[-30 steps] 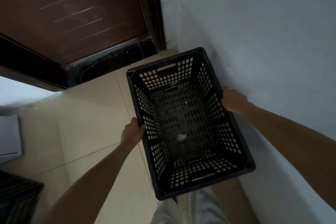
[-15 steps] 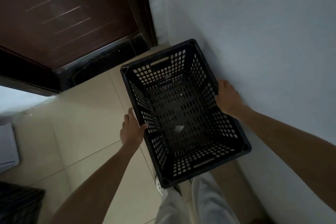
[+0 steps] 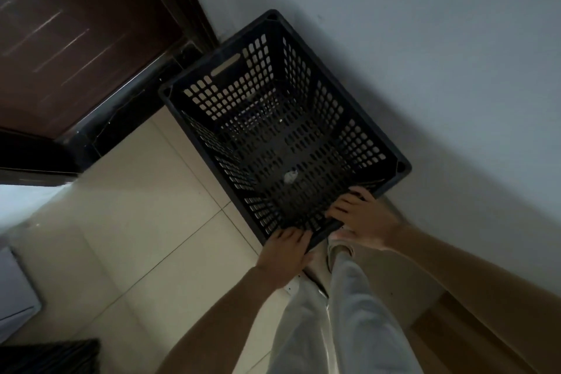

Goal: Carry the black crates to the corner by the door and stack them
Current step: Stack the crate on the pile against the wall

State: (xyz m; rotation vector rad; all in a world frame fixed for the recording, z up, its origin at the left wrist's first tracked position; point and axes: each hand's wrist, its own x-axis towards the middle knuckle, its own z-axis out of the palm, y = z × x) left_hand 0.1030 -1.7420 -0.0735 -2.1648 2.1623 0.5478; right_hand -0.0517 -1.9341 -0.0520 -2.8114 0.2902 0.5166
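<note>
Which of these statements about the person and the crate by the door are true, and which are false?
1. Both hands rest on the black crate's near rim. True: left hand, right hand.
2. The crate is packed full. False: only a small pale scrap lies inside.
3. The crate sits beside the wall. True.
4. The door is white. False: dark brown.

Your left hand (image 3: 285,252) and right hand (image 3: 361,218) are no longer on the long sides of the black crate (image 3: 282,130); both now rest side by side on its near short rim. The crate sits deeper in the corner, closer to the door (image 3: 76,39) and along the wall (image 3: 425,55)
</note>
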